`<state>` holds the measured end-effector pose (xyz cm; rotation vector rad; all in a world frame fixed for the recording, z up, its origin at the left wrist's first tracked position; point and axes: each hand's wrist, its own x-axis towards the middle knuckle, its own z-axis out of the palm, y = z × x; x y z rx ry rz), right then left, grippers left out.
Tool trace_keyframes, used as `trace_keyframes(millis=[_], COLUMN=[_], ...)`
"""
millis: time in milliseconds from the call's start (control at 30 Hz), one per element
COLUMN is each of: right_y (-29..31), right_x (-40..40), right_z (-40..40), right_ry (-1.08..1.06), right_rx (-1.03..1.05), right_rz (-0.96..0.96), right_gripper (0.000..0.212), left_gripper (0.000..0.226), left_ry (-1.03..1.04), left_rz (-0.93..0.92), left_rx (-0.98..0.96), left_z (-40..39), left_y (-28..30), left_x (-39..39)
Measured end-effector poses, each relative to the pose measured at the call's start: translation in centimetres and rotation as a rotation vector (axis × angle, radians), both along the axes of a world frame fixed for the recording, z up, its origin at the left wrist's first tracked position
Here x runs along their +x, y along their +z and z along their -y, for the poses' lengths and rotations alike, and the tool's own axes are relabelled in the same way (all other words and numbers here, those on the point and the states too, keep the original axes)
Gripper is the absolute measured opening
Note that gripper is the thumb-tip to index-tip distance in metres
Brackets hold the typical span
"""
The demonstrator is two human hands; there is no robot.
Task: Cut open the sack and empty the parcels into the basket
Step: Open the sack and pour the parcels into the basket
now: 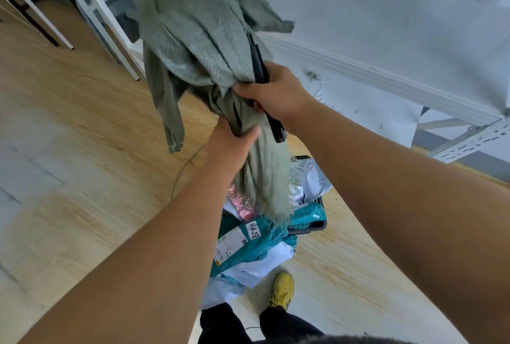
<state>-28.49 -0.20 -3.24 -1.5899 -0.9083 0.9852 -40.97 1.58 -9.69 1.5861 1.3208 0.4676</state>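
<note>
A limp grey-green woven sack (201, 40) is bunched up at chest height, its frayed cut end (271, 205) hanging down over the basket. My left hand (234, 139) grips the bunched middle from below. My right hand (276, 90) holds the sack just above it, together with a black knife (260, 68) whose handle sticks out past my fist. Below, a dark basket (321, 223) is heaped with parcels: a teal mailer (248, 241) with a white label, a silver-grey bag (311, 178), a pink one (240, 200) and white ones (259, 263) spilling over its near side.
My yellow shoe (283, 290) and dark trouser legs stand right beside the basket on the wooden floor. White table legs (110, 26) rise at the back left. A white wall with skirting (386, 79) runs along the right, with a perforated metal rail (474, 139) lying beside it.
</note>
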Motion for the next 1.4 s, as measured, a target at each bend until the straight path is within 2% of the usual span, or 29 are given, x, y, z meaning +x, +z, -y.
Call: trace_keyframes(millis=[167,300,433,533,633,767,900,967,1000,1100,1267,1400], right_y=[2.7,4.2,6.1,6.4,6.4,6.1,4.8,3.4,2.4,0.1,0.7,0.8], right_x=[-0.2,-0.7,-1.1,-1.3,-1.5,-1.3,-0.3,0.0,0.0,-1.1,-0.9,-0.4], right_z=[-0.6,-0.9,-1.5,-1.3,-1.1,-0.9,0.0,0.8,1.3,2.1,0.9,1.0], right_ry=[0.023,-0.042,-0.054,-0.069,-0.037,-0.039,-0.035,-0.021,0.000,0.062,-0.202,-0.172], right_rx=[0.224,0.165,0.295,0.230,0.254,0.222,0.243,0.151,0.094,-0.007,0.092,0.015], right_rz=[-0.142,-0.128,-0.054,-0.090,-0.108,-0.100,0.002,0.016,0.029,0.030,-0.092,0.028], right_gripper=[0.016,0.014,0.014,0.015,0.020,0.024,0.049,0.062,0.062,0.052,0.016,0.016], left_gripper=[0.035,0.033,0.037,0.037,0.034,0.034,0.034,0.034,0.033,0.034,0.027,0.027], left_ry=[0.257,0.214,0.249,0.197,0.257,0.220,0.280,0.309,0.320,0.296,0.194,0.191], left_rz=[0.142,0.143,0.198,0.116,0.137,0.067,0.149,0.226,0.286,0.422,0.519,0.447], left_rx=[0.174,0.211,0.405,0.400,0.449,0.460,0.422,0.365,0.335,0.306,0.394,0.322], left_z=[-3.2,-3.1,-3.2,-2.9,-2.6,-2.7,-3.4,-3.5,-3.6,-3.5,-3.2,-3.0], left_y=[2.1,3.1,5.2,5.7,5.9,6.1,6.8,7.5,8.0,10.2,12.9,12.0], left_x=[1.1,1.0,1.1,0.8,0.3,-0.3,-1.2,-1.5,-1.4,-0.7,0.2,0.1])
